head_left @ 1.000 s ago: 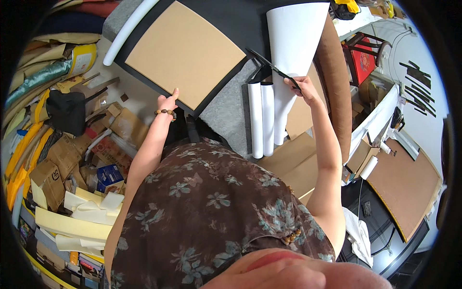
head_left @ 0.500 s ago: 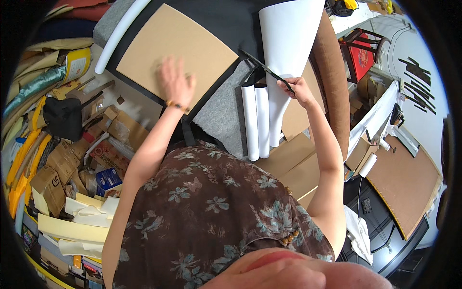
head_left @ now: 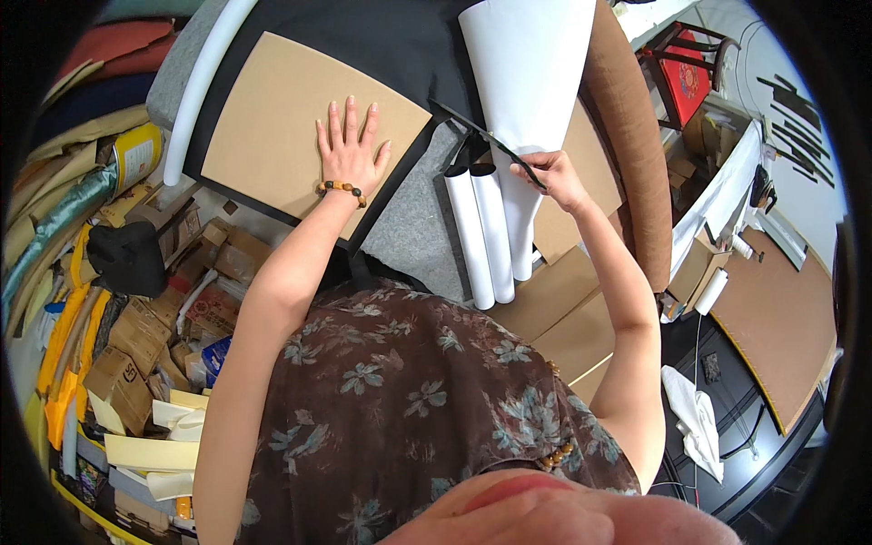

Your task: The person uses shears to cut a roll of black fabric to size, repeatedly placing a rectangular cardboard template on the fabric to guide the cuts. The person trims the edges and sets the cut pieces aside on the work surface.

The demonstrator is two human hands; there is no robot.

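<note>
My left hand (head_left: 351, 156) lies flat on a square tan board (head_left: 268, 113), fingers spread. The board rests on black sheet material (head_left: 391, 41), whose dark margin shows along the board's edges. In my right hand (head_left: 552, 179) are dark scissors (head_left: 471, 123). Their blades point up and left, over the black sheet beside the board's right corner. Under the scissors and my right hand a large white sheet (head_left: 527, 77) narrows into a rolled lower end. Two narrow white rolls (head_left: 479, 241) lie left of that end, next to grey felt (head_left: 404, 213).
A long brown fabric roll (head_left: 631, 145) runs along the right. Cardboard boxes (head_left: 132, 331) and fabric rolls (head_left: 68, 204) crowd the left. A red-seated chair (head_left: 686, 86) stands at the far right, above a tan panel (head_left: 781, 318). A white tube (head_left: 204, 86) edges the black sheet.
My left hand, blurred before, now lies still and has shifted right toward the board's lower right edge. The scissors stay in my right hand. The whole view has shifted slightly.
</note>
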